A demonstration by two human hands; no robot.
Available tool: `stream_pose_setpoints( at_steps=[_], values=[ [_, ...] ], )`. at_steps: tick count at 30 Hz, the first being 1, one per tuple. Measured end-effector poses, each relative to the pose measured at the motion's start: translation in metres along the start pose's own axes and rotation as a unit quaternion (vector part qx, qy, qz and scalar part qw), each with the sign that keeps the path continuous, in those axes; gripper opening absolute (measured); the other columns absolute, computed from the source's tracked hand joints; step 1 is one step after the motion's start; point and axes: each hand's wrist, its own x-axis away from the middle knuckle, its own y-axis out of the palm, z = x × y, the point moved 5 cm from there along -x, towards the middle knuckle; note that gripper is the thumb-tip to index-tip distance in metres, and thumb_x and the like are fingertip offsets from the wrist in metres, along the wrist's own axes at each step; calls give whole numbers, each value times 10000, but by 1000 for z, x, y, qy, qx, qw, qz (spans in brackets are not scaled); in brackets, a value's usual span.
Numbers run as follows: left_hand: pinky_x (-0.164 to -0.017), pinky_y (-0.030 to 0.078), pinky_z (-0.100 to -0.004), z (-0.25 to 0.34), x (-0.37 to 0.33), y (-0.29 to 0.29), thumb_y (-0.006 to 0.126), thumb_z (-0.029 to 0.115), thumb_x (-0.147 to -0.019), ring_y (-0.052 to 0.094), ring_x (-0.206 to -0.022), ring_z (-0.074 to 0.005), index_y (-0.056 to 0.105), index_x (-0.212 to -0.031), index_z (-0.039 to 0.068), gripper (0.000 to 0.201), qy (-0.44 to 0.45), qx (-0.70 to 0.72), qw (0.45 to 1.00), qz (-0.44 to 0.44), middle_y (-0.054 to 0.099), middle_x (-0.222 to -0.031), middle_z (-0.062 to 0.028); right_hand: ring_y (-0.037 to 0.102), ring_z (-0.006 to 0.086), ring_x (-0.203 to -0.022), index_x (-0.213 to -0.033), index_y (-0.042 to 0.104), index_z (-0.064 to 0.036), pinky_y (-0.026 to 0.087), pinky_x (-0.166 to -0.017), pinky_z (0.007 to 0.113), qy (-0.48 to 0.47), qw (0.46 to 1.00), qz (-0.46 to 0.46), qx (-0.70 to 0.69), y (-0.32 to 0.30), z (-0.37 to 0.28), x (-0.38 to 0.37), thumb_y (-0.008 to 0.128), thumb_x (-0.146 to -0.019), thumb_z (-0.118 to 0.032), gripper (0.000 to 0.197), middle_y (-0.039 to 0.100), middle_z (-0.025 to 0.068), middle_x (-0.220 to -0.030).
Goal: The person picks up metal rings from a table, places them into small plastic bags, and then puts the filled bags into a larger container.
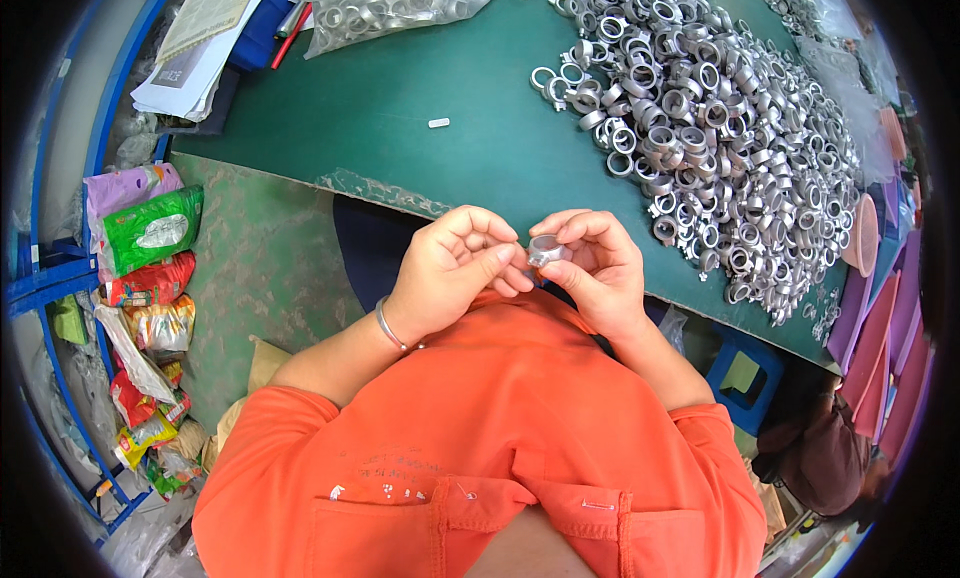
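Close to my body, at the table's near edge, a small grey metal ring clamp (545, 246) is pinched between the thumb and fingers of my right hand (605, 273). My left hand (452, 270) is right beside it with curled fingers, thumb against the index finger, its tips close to the ring. Whatever those left fingertips may hold is hidden. On the right of the green table (390, 118) lies a big heap of similar metal rings (700, 128). A small white piece (439, 123) rests on the tabletop beyond my left hand.
A clear plastic bag of rings (400, 13) lies at the far edge, beside a red pen (291, 36) and papers (195, 63). Colourful packages (150, 233) fill a blue rack on the left. Purple and pink bins (880, 328) stand at the right, near a blue stool (745, 378).
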Motion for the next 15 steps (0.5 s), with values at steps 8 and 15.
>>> stream_pose_setpoints(
  at_steps=[8, 15],
  values=[
    [-631, 551, -267, -1, 0, 2, 539, 49, -879, 647, -732, -179, 536, -960, -54, 131, -14, 22, 1000, -8, 625, -863, -135, 566, 166, -934, -985, 485, 8, 505, -815, 299, -8, 999, 20, 31, -1, 3, 3, 582, -783, 113, 247, 511, 123, -1033],
    [-606, 549, -268, -1, 0, -2, 531, 87, -893, 648, -698, -180, 553, -940, -54, 150, -38, 28, 999, -4, 635, -805, -140, 598, 169, -881, -948, 581, 59, 527, -764, 271, 22, 993, 33, 115, -9, 2, 5, 607, -782, 76, 169, 571, 118, -966]
  ],
)
